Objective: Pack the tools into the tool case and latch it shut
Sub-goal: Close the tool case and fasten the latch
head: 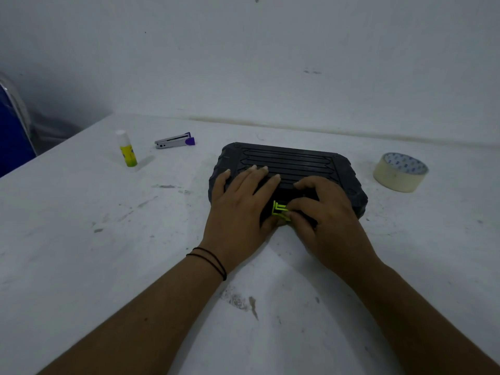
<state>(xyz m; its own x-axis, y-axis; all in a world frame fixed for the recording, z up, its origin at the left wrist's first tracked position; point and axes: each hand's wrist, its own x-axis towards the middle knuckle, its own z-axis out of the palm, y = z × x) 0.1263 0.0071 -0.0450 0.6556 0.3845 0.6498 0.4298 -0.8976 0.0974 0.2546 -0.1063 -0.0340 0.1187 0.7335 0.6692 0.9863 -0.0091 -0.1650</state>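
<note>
While the case (286,169) lies closed at table centre | left hand (238,209) flat on lid, holding it down | right hand (322,212) pinches green latch (278,208) at 6 o'clock, likely to snap it.

black ribbed tool case (295,161) closed, flat; yellow-green latch (278,208).

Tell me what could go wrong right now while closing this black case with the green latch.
The right hand works the yellow-green plastic latch with fingers bunched against it, so a finger might get nipped as it snaps. The left hand presses only the near left part of the ribbed black plastic tool case; the lid's right side might sit proud, leaving the latch not fully caught.
</note>
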